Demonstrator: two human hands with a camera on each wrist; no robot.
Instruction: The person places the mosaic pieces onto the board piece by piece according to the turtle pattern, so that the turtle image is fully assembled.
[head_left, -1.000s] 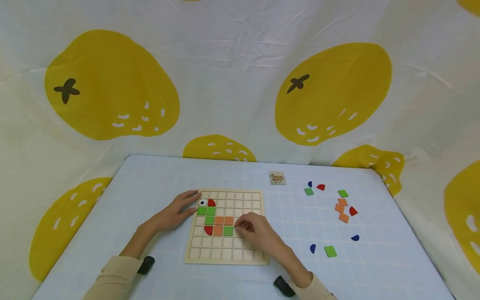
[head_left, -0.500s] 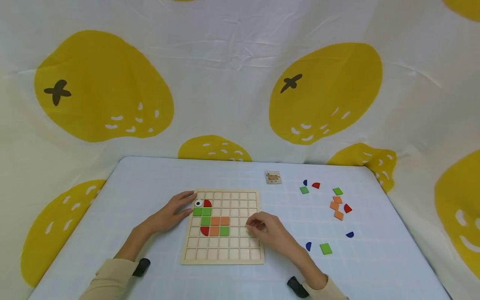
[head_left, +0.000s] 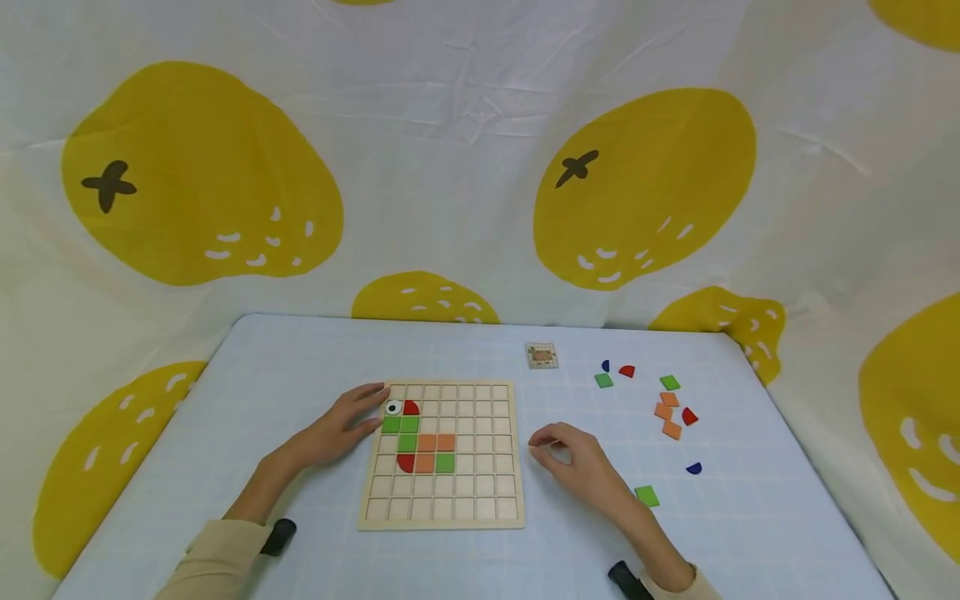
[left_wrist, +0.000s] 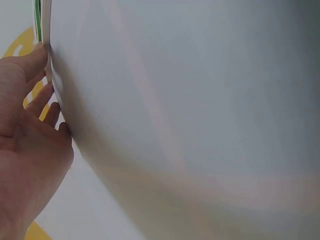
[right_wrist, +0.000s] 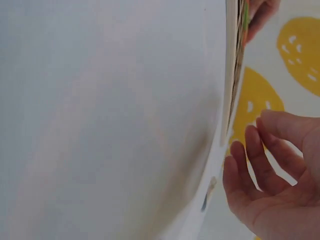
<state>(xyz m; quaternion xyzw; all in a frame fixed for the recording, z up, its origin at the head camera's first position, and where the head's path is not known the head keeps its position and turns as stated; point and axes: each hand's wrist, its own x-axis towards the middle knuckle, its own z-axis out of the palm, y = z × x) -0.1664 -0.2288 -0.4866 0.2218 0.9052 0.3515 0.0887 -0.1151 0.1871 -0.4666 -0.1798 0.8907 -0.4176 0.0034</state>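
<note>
A square wooden grid board (head_left: 483,509) lies on the table, with coloured tiles set in its left and middle cells. Among these are an eye tile (head_left: 393,407), a red quarter-round tile (head_left: 406,463), green square tiles (head_left: 445,462) and orange square tiles (head_left: 426,442). My left hand (head_left: 336,432) rests at the board's upper left edge, thumb and fingertips touching it, fingers relaxed. To the right of the board, my right hand (head_left: 581,468) hovers with loosely bent fingers. Nothing shows between its fingertips in the right wrist view, where the hand (right_wrist: 280,170) appears beside the board's edge.
On the right lie loose pieces: orange squares (head_left: 672,429), a red quarter-round (head_left: 689,416), a dark blue half-round (head_left: 694,469) and a green square (head_left: 647,496). A small picture card (head_left: 542,356) lies behind the board. A patterned cloth (head_left: 450,167) hangs at the table's back edge.
My right hand has moved right, from beside the green tile off the board to the table, now covering a blue half-round piece. The left hand stays at the board's edge. The view has shifted slightly.
</note>
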